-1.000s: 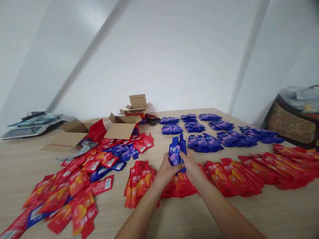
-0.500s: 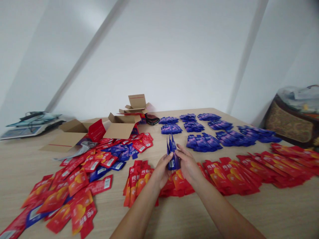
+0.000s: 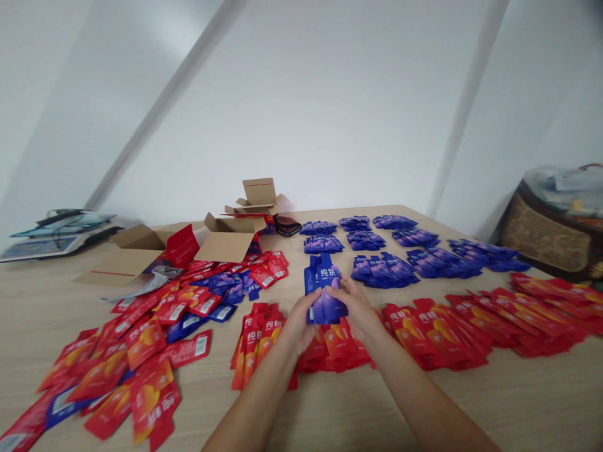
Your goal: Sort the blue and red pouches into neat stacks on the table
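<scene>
Blue packets (image 3: 330,280) point top end up, pinched snugly between the left hand (image 3: 300,321) and right hand (image 3: 360,311), both equally near.

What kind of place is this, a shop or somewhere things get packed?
Probably a packing or sorting table rather than a shop: open cardboard boxes, a loose heap of red and blue pouches, and blue pouches laid out in neat groups.

Heap of packets (image 3: 147,339) at the near left on the table (image 3: 202,402), open boxes (image 3: 226,243) behind this heap, near row of packet piles (image 3: 436,333) from middle to right, farther packet piles (image 3: 384,270) behind this row.
</scene>
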The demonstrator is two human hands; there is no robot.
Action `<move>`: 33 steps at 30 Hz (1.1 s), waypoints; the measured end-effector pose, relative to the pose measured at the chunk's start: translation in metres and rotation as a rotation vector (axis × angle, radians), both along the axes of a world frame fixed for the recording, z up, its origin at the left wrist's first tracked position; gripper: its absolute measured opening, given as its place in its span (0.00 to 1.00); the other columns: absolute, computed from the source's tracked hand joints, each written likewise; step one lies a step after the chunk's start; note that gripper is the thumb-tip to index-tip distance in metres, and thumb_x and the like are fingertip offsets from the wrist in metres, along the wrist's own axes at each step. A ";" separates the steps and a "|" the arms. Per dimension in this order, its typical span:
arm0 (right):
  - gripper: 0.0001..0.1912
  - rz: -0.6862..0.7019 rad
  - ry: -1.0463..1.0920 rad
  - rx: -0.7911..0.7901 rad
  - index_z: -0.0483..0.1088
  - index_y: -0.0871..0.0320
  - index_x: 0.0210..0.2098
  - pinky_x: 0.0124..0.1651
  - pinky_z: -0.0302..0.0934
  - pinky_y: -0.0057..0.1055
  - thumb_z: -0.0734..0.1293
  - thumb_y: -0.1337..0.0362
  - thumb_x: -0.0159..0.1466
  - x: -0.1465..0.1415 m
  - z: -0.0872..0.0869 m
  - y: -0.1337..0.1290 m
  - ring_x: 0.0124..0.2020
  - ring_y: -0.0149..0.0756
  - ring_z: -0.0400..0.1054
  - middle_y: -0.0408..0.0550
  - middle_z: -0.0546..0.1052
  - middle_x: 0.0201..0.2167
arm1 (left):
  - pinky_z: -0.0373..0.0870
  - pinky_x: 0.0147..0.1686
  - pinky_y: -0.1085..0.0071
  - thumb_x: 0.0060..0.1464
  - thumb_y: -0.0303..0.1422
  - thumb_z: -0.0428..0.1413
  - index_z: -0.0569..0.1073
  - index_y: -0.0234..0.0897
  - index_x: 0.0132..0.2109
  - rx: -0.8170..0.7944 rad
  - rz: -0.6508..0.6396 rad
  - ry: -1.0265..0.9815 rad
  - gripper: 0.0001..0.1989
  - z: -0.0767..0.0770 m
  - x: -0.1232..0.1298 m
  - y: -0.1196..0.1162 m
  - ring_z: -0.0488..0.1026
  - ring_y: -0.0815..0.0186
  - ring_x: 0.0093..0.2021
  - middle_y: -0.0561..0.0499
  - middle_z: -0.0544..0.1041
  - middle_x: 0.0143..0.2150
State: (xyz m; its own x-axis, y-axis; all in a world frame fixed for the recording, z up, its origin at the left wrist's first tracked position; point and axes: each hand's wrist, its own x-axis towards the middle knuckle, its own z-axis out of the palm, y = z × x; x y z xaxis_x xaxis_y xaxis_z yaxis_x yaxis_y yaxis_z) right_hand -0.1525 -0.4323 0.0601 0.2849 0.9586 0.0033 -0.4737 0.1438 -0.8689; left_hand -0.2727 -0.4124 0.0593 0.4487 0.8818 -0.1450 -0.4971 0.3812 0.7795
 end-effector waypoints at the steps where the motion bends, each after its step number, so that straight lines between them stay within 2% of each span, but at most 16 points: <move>1: 0.22 0.068 0.043 -0.033 0.73 0.56 0.41 0.39 0.65 0.29 0.76 0.63 0.46 -0.001 0.000 -0.001 0.37 0.37 0.72 0.43 0.79 0.35 | 0.73 0.35 0.74 0.49 0.34 0.61 0.77 0.28 0.40 0.028 0.005 0.023 0.13 0.000 -0.001 0.001 0.76 0.67 0.30 0.46 0.80 0.33; 4: 0.20 0.208 0.136 -0.115 0.73 0.58 0.39 0.34 0.67 0.29 0.76 0.64 0.46 -0.004 0.000 -0.003 0.30 0.35 0.73 0.43 0.79 0.32 | 0.73 0.34 0.72 0.46 0.37 0.63 0.76 0.28 0.40 0.102 0.034 0.146 0.17 -0.001 -0.006 0.007 0.76 0.65 0.29 0.46 0.80 0.31; 6: 0.20 0.215 0.193 -0.122 0.73 0.58 0.38 0.34 0.67 0.28 0.76 0.67 0.46 -0.006 -0.001 -0.002 0.29 0.34 0.73 0.43 0.79 0.31 | 0.72 0.35 0.70 0.46 0.41 0.63 0.76 0.29 0.40 0.196 0.066 0.261 0.20 -0.002 -0.008 0.011 0.76 0.64 0.29 0.47 0.79 0.31; 9: 0.18 0.172 0.253 -0.123 0.73 0.59 0.36 0.33 0.68 0.28 0.76 0.69 0.45 -0.010 -0.004 0.000 0.27 0.34 0.73 0.43 0.79 0.29 | 0.71 0.40 0.67 0.52 0.47 0.56 0.75 0.32 0.43 0.380 0.150 0.477 0.22 0.000 -0.012 0.015 0.76 0.60 0.37 0.46 0.79 0.37; 11: 0.18 0.106 0.269 -0.132 0.73 0.58 0.36 0.32 0.67 0.28 0.75 0.69 0.45 -0.010 -0.005 0.001 0.26 0.33 0.72 0.43 0.79 0.28 | 0.68 0.47 0.66 0.55 0.48 0.53 0.73 0.34 0.46 0.463 0.256 0.635 0.22 0.002 -0.016 0.017 0.74 0.58 0.45 0.45 0.77 0.44; 14: 0.19 -0.006 0.266 -0.141 0.73 0.57 0.37 0.28 0.66 0.27 0.75 0.69 0.45 -0.011 -0.007 0.002 0.24 0.32 0.71 0.41 0.78 0.26 | 0.61 0.54 0.64 0.57 0.46 0.51 0.71 0.36 0.50 0.503 0.420 0.785 0.21 0.002 -0.020 0.018 0.66 0.55 0.55 0.43 0.73 0.51; 16: 0.18 -0.019 0.288 -0.129 0.73 0.56 0.37 0.28 0.65 0.25 0.75 0.68 0.46 -0.015 -0.007 0.001 0.23 0.31 0.71 0.39 0.78 0.25 | 0.57 0.57 0.63 0.59 0.46 0.48 0.70 0.37 0.51 0.500 0.458 0.815 0.20 -0.003 -0.020 0.018 0.60 0.54 0.61 0.42 0.72 0.52; 19: 0.16 0.066 0.396 -0.071 0.73 0.56 0.36 0.34 0.67 0.25 0.75 0.63 0.48 -0.027 -0.007 -0.004 0.31 0.33 0.73 0.41 0.79 0.30 | 0.54 0.60 0.62 0.61 0.42 0.45 0.68 0.36 0.55 0.567 0.415 0.882 0.20 -0.014 -0.012 0.015 0.58 0.55 0.61 0.41 0.69 0.51; 22: 0.16 0.100 0.442 -0.033 0.74 0.57 0.37 0.38 0.66 0.24 0.75 0.60 0.50 -0.037 -0.007 -0.009 0.36 0.33 0.74 0.43 0.80 0.34 | 0.55 0.60 0.61 0.60 0.34 0.43 0.63 0.31 0.60 0.744 0.365 1.038 0.23 -0.016 -0.003 0.003 0.61 0.57 0.56 0.40 0.66 0.50; 25: 0.15 0.051 0.398 -0.064 0.75 0.58 0.35 0.33 0.66 0.22 0.76 0.67 0.47 -0.034 -0.007 -0.010 0.31 0.31 0.73 0.42 0.80 0.31 | 0.55 0.61 0.62 0.57 0.31 0.47 0.61 0.30 0.62 0.914 0.298 1.116 0.26 -0.002 -0.001 -0.015 0.59 0.58 0.58 0.38 0.64 0.55; 27: 0.12 0.042 0.407 -0.114 0.75 0.59 0.32 0.31 0.66 0.23 0.74 0.71 0.47 -0.028 -0.005 -0.009 0.27 0.32 0.73 0.42 0.80 0.28 | 0.55 0.61 0.63 0.56 0.33 0.50 0.64 0.34 0.60 0.995 0.230 1.073 0.24 0.011 -0.008 -0.018 0.60 0.58 0.59 0.40 0.65 0.57; 30: 0.06 0.060 0.457 -0.198 0.75 0.61 0.32 0.34 0.69 0.27 0.69 0.72 0.53 -0.016 0.003 -0.006 0.29 0.34 0.75 0.47 0.80 0.30 | 0.60 0.59 0.63 0.59 0.37 0.49 0.69 0.39 0.56 0.995 0.264 1.001 0.19 0.020 -0.037 0.007 0.65 0.60 0.57 0.45 0.71 0.56; 32: 0.06 0.056 0.473 -0.220 0.74 0.62 0.34 0.35 0.70 0.30 0.66 0.73 0.57 -0.009 0.011 -0.005 0.31 0.37 0.75 0.49 0.81 0.31 | 0.63 0.56 0.62 0.60 0.35 0.47 0.70 0.36 0.54 0.923 0.371 1.057 0.18 0.014 -0.068 0.043 0.69 0.60 0.54 0.44 0.73 0.54; 33: 0.06 0.051 0.475 -0.218 0.74 0.62 0.34 0.35 0.71 0.31 0.65 0.73 0.58 -0.005 0.014 -0.005 0.31 0.38 0.76 0.50 0.81 0.31 | 0.64 0.54 0.62 0.59 0.34 0.47 0.71 0.35 0.53 0.887 0.389 1.149 0.18 0.008 -0.086 0.064 0.70 0.59 0.53 0.43 0.74 0.53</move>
